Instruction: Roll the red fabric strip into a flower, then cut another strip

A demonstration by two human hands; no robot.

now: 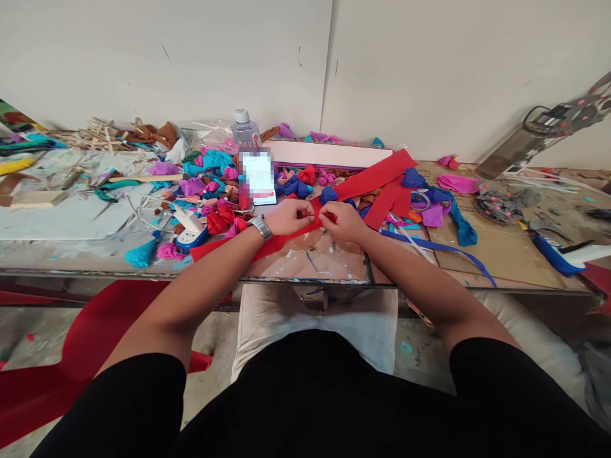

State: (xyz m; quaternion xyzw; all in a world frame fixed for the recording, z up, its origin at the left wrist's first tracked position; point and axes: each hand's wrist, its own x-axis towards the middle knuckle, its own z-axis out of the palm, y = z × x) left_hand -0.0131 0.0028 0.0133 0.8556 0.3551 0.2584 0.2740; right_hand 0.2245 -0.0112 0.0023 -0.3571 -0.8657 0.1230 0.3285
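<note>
Red lettering (256,140) on the bottle (242,135) is too small to read.

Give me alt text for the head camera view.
A bare left hand and right hand, fingers curled, meet over long red strips on a cluttered workbench, among crumpled multicoloured scraps, a lit phone and a white-capped clear plastic bottle.

We see a long, paint-flecked worktable (329,264) strewn with crumpled fabric scraps in blue, pink, purple and red (210,162), beside a clear plastic bottle with a white cap (245,133) and a blue-and-white power socket (191,238). To our left lie thin pale wooden sticks (109,138); to our right, a flat brown cardboard sheet (496,254) and a narrow blue ribbon (439,245).
</note>
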